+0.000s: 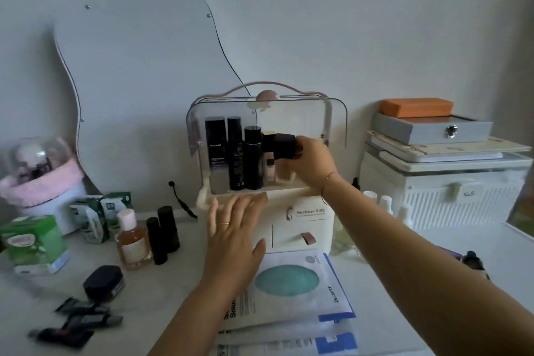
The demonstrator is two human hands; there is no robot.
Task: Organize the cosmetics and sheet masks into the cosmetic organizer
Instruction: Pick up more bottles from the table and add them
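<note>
The cream cosmetic organizer (306,212) stands at the centre back with its clear lid (306,115) raised. Three tall dark bottles (237,153) stand in its upper compartment beside a beige foundation bottle (269,163). My right hand (313,159) reaches into that compartment and grips a dark-capped bottle (284,146), tilted sideways. My left hand (235,233) hovers flat, fingers spread, in front of the organizer's lower drawers. Sheet masks (291,289) in white and blue packets lie on the table in front. An amber bottle (133,240), two black tubes (163,233), a dark jar (104,282) and small black sachets (83,318) wait at the left.
A wavy mirror (138,81) leans on the wall. Green boxes (36,243) and a pink-trimmed dome (40,173) sit at far left. White storage boxes (442,182) with a grey case and orange block stand at right, small white bottles (385,204) beside them.
</note>
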